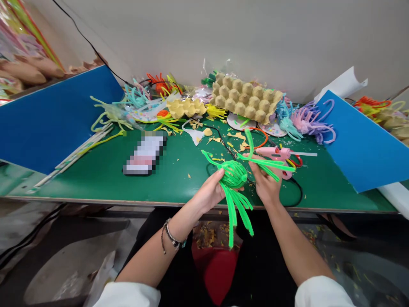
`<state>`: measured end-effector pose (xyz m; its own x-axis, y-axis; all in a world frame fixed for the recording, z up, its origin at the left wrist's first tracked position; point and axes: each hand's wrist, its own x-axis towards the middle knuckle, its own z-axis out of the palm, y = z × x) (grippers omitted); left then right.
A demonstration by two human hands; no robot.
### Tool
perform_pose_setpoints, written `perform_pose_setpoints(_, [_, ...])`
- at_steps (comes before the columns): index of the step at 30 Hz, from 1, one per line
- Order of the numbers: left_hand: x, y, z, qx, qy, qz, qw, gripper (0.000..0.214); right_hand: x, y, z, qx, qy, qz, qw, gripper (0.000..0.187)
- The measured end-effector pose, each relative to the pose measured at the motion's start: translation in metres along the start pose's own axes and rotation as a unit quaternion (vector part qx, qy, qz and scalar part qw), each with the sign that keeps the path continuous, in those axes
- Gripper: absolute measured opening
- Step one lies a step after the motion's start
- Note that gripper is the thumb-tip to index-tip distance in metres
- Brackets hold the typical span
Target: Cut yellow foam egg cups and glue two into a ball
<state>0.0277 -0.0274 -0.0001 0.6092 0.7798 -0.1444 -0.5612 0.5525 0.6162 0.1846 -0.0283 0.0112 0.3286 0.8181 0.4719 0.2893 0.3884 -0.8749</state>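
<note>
While both hands, left hand (209,192) and right hand (265,185), grip the green pipe-cleaner ball (234,174), fingers hide behind it.

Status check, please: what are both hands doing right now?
Left hand grips green pipe-cleaner ball. Right hand pinches its strands. Pink glue gun lies just behind.

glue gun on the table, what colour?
Pink glue gun, lying just beyond the right hand; head view.
</note>
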Motion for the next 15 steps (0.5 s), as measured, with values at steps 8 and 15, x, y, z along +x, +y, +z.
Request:
perform_pose_setpoints(8, [-0.0012, 0.0039, 0.0028, -0.017, 0.002, -0.007, 1.0, 0.028, -0.0023, -0.0091, -0.0028, -0.047, -0.075, -0.022, 0.996, 0.024])
perform_pose_setpoints(15, [-0.003, 0.0045, 0.0011, -0.016, -0.004, -0.029, 0.999, 0.029, -0.0031, -0.0117, -0.0034, -0.04, -0.083, -0.001, 0.996, 0.032])
